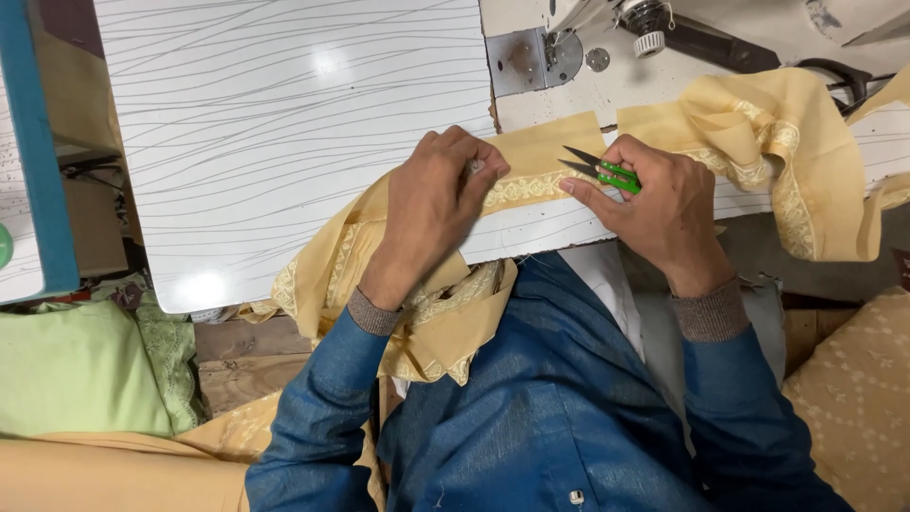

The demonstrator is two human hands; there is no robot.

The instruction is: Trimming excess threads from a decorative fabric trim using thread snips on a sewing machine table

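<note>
Now, cloth: the yellow embroidered fabric (531,175) lies across the white surface (284,142), just below the sewing machine (607,47).
Left hand (436,204): fingers curled, pressing the fabric down; fingertips hidden.
Right hand (664,204): closed around green thread snips (602,171), blades parted and pointing left over the fabric's lace band.
Arms: blue sleeves, wrists bent inward.
</note>
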